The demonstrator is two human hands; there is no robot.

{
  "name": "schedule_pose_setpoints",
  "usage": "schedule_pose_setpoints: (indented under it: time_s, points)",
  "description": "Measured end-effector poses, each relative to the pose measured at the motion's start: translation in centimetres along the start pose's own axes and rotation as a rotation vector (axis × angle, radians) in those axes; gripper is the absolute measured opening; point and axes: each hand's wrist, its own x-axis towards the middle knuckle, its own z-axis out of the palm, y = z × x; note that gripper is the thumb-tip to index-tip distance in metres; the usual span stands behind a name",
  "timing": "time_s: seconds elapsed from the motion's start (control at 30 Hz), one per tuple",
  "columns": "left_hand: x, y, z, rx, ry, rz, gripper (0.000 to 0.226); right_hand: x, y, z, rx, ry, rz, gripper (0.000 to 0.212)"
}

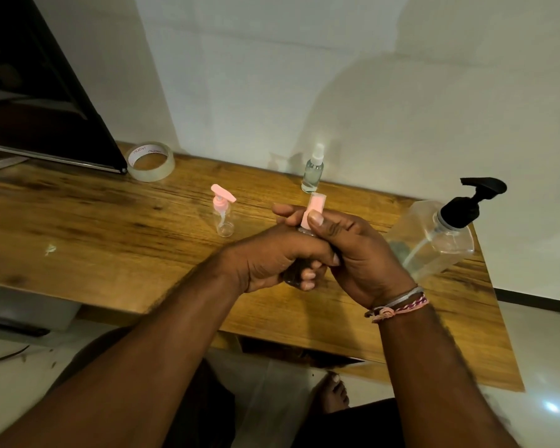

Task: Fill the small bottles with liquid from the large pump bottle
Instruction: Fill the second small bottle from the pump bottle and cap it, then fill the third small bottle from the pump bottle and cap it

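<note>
Your left hand (272,253) has its grip curled round the body of a small clear bottle (293,276), held above the middle of the counter (94,215) near its front edge; most of the bottle is hidden by your fingers. Your right hand (353,250) pinches the pink pump top (314,210) of that bottle, thumb pressed against its side, so both grips are closed on the same item. A woven bracelet (398,305) sits on your right wrist.

A second small bottle with a pink pump (223,211) stands upright on the counter, left of your hands and apart from them. A small clear spray bottle (312,171) stands upright at the back edge, by the wall. The large pump bottle (434,240), clear with a black pump head, stands near the right end of the counter, just beside your right hand. A roll of clear tape (150,161) lies flat toward the back left, next to a dark screen (46,101).
</note>
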Motion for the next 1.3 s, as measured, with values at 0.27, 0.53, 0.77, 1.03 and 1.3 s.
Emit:
schedule_pose_setpoints:
  time_s: [0.27, 0.53, 0.77, 1.03, 1.3]
  points:
    - [0.6, -0.7, 1.0, 0.172, 0.202, 0.017, 0.019, 0.0, 1.0, -1.3, -0.111, 0.095, -0.07, 0.021]
    - [1.6, -1.6, -0.1, 0.385, 0.454, 0.036, 0.031, 1.1, 2.8, -1.4, -0.333, 0.235, -0.038, 0.023]
    - [-0.9, -2.9, 0.3, 0.459, 0.807, 0.025, 0.025, 2.3, 4.4, 0.6, -0.579, 0.356, -0.072, 0.025]
    - [-2.9, -4.1, -0.7, 0.378, 1.37, 0.002, 0.054, 3.2, 5.8, 4.9, -0.744, 0.518, -0.085, 0.036]
    - [0.2, -3.5, -5.7, 0.509, 1.43, -0.095, 0.078, 7.0, 6.4, 5.7, -0.84, 0.644, -0.113, 0.031]
